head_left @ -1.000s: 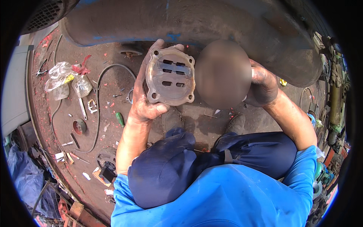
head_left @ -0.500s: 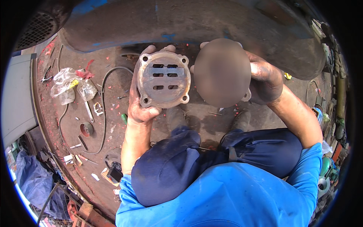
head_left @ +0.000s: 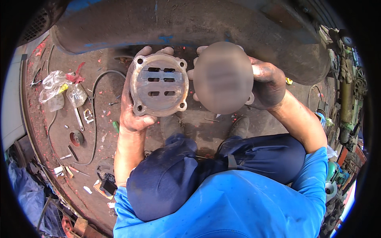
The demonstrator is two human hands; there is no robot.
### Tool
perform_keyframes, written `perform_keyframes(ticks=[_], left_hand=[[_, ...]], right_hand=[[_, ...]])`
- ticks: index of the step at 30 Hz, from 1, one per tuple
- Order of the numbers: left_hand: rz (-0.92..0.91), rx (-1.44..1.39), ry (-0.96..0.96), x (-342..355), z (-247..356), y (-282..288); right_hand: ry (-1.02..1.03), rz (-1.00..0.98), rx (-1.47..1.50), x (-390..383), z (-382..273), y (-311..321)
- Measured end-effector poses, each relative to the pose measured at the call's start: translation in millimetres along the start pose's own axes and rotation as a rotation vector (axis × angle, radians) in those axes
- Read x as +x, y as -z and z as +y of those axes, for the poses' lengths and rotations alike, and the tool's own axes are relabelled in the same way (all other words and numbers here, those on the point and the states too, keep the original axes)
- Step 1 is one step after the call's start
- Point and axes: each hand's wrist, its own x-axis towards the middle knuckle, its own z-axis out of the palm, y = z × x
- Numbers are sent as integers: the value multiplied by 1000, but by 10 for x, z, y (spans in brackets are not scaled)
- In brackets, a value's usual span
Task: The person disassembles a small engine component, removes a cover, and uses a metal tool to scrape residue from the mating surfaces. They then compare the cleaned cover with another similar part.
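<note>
My left hand (head_left: 133,119) is closed round the edge of a round metal valve plate (head_left: 158,103), its thumb at the lower rim and fingertips over the top. The plate faces up, with short slots in rows, a flat strip across the upper ones, and bolt-hole ears round its rim. Beside it, apart by a small gap, my right hand (head_left: 270,84) grips a second round metal part (head_left: 223,79) by its right side. That part's face is smeared, so its details cannot be made out; ears stick out at its edge. Both are held up above my knees.
A large dark rusty tank (head_left: 190,23) with blue paint traces lies just beyond my hands. On the dirty floor at left are a plastic bag (head_left: 53,85), a wrench (head_left: 79,119), a curved hose (head_left: 94,99) and a hammer (head_left: 71,154). Machinery (head_left: 347,95) lines the right edge.
Both hands and their parts sit slightly further left in the picture, as does the background. The grips look the same.
</note>
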Motion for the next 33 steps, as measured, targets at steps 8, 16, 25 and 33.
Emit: perform_keyframes(ticks=[8, 16, 25, 33], left_hand=[[-2, -3, -6, -2, -17, 21], [-28, 17, -8, 16, -42, 43], [-1, 24, 8, 26, -51, -2], [-17, -13, 4, 22, -71, 26]], right_hand=[[-1, 9, 5, 8, 26, 11], [34, -19, 67, -31, 38, 87], [67, -24, 32, -22, 71, 117], [43, -19, 19, -21, 34, 73]])
